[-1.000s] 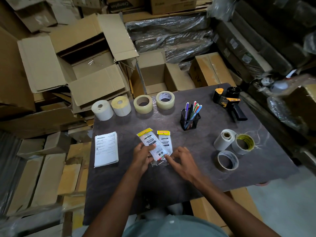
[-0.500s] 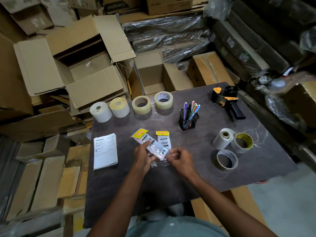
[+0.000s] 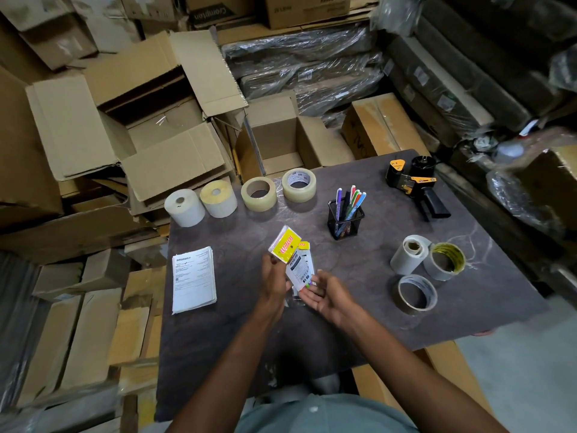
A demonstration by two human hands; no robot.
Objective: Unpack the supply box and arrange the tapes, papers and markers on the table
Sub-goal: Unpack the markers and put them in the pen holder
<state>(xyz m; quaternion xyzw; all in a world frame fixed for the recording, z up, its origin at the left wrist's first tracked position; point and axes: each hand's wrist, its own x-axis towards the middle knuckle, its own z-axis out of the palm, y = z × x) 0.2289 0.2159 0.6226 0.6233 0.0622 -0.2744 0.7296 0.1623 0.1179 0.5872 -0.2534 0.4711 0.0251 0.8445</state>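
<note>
marker packet (image 3: 285, 248) with a yellow header card is raised off the tabletop (image 3: 359, 310) at centre frame, tilted, gripped along its left edge by the left hand (image 3: 274, 284), fingers curled round it. right hand (image 3: 323, 295) sits just beside and below, palm up, fingers relaxed and spread; the packet's lower end with coloured caps rests against its fingertips, nothing pinched. second packet (image 3: 304, 250) lies flat behind the first, mostly hidden.

already laid out: two white paper rolls (image 3: 199, 206) and two clear tape rolls (image 3: 279, 190) in a row along the upper edge; paper stack (image 3: 193, 281) at left; mesh pen holder (image 3: 345, 218) with pens right of centre; tape dispenser (image 3: 413, 185) at upper right; three more rolls (image 3: 427, 270) clustered at right. supply box (image 3: 274, 145) stands open beyond the tabletop's far edge; its inside looks bare as far as can be seen.

judged: arranging is nearly done, packets being the last to place.

risks: one-sided grip on slick plastic, so the packet could slip or swing out of the hand. loose bottom end may spill markers if the seal is open; cannot tell. setting it down blind could skew the packet beneath. a wide sweep to the right could tip the pen holder.
</note>
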